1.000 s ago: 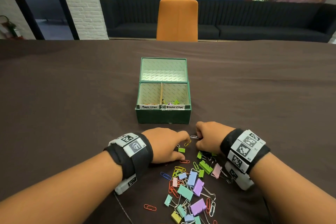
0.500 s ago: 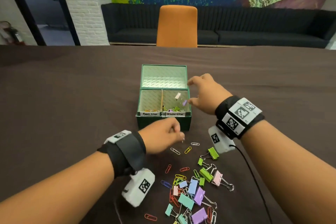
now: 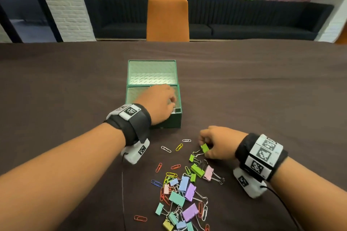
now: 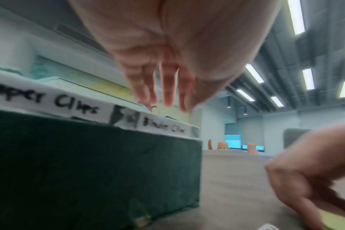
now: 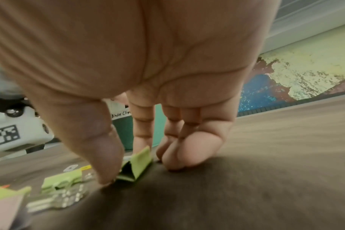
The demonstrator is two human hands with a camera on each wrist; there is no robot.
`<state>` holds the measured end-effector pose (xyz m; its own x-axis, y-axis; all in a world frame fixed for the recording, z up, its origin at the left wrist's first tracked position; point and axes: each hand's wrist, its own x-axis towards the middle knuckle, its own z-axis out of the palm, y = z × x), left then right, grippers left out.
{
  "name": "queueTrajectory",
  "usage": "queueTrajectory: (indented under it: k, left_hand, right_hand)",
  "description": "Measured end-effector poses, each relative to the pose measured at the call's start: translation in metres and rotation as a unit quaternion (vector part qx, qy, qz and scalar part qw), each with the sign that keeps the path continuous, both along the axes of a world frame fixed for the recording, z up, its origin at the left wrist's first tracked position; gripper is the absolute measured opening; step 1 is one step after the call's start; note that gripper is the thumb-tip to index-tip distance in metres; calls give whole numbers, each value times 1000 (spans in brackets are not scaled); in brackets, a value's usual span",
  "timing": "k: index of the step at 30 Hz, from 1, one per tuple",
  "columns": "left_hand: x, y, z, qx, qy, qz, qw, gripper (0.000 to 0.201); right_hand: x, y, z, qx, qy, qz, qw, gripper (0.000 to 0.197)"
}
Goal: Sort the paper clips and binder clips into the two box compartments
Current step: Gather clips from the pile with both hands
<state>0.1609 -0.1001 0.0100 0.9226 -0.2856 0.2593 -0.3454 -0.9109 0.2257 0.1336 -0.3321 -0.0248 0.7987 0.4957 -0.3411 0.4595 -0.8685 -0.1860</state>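
On the brown table (image 3: 56, 99), right hand (image 3: 218, 143) pinching green binder clip (image 3: 205, 148), left hand (image 3: 159, 103) over box (image 3: 178, 118), fingers loosely extended.

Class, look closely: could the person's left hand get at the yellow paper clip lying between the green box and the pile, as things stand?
Probably yes: the left hand hangs over the green box, and the yellow paper clip lies uncovered on the brown table.

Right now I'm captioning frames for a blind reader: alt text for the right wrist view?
Seen from the wrist, the right hand pinches a green binder clip on the brown table. More green binder clips lie left; the green box stands behind.
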Motion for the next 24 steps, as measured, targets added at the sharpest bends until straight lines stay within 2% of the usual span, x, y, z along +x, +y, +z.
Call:
queueTrajectory:
  k: [2, 3, 5, 7, 10, 13, 16, 21, 24]
  left_hand:
    - [-18, -10, -5, -20, -97, -77, 992, 13]
    - [-27, -16, -7, -24, -96, -110, 989, 13]
    - [-43, -28, -14, 18, 29, -150, 988, 16]
    - [-54, -39, -24, 111, 155, -174, 966, 27]
    - [-66, -47, -38, 168, 199, -207, 943, 46]
    - [-74, -49, -48, 167, 205, -201, 943, 52]
    - [-78, -51, -50, 151, 209, -203, 945, 41]
    - [-78, -51, -46, 100, 229, -201, 947, 29]
    - [-78, -48, -45, 51, 256, -170, 950, 24]
  right_hand:
    - [-1, -1, -2, 19, -2, -9, 1000, 23]
    - [-1, -1, -3, 27, -8, -14, 1000, 22]
    - [-2, 0, -6, 35, -16, -24, 999, 20]
    - [-3, 3, -7, 25, -13, -27, 999, 18]
    - [-4, 7, -6, 10, -22, -33, 999, 15]
    - [-6, 1, 1, 29, -23, -54, 998, 14]
    - [-17, -11, 7, 38, -9, -56, 998, 12]
    - [-45, -13, 8, -29, 54, -29, 998, 55]
    - [-47, -13, 7, -34, 65, -28, 997, 50]
